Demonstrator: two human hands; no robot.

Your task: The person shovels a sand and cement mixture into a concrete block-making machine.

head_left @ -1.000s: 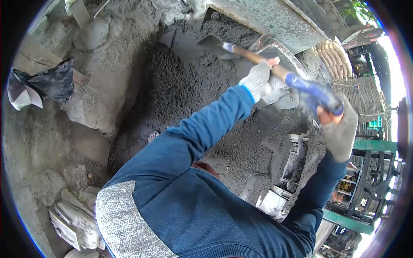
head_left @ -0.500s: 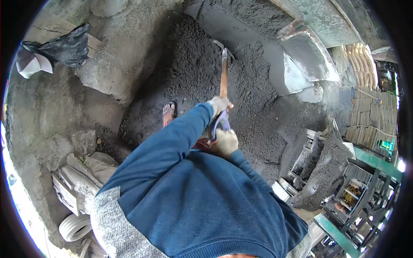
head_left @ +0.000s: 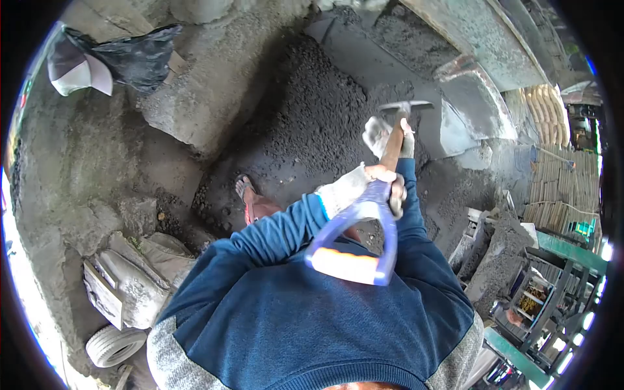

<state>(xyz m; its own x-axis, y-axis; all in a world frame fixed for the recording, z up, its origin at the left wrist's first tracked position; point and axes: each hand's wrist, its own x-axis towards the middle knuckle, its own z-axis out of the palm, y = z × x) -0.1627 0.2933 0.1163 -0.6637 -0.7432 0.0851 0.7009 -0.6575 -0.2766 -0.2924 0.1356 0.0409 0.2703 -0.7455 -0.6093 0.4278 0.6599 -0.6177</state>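
A shovel [head_left: 393, 149] with a wooden shaft and a blue-purple D-shaped handle [head_left: 390, 244] slants across in front of my chest. Its metal head [head_left: 406, 105] shows nearly edge-on at the far end. My left hand [head_left: 354, 188], in a pale glove with bare fingertips, wraps round the shaft just above the D-handle. Farther up, close to the head, my right hand [head_left: 383, 138] cradles the shaft from beneath, thumb on one side and gloved fingers loosely curled on the other. Dark, damp, gravelly material [head_left: 312, 97] covers the ground beyond.
A concrete block [head_left: 195, 104] stands at left, with a cap [head_left: 81, 75] and black plastic [head_left: 140, 58] by it. Metal sheets [head_left: 478, 97] lean at right, near stacked boards [head_left: 562, 185] and a green-framed machine [head_left: 565, 250]. A tyre [head_left: 116, 344] lies lower left. My bare foot [head_left: 245, 188] shows.
My right hand has left the D-handle and moved up the shaft near the head. The shovel has come closer and swung rightward at its far end, leaving the D-handle free.
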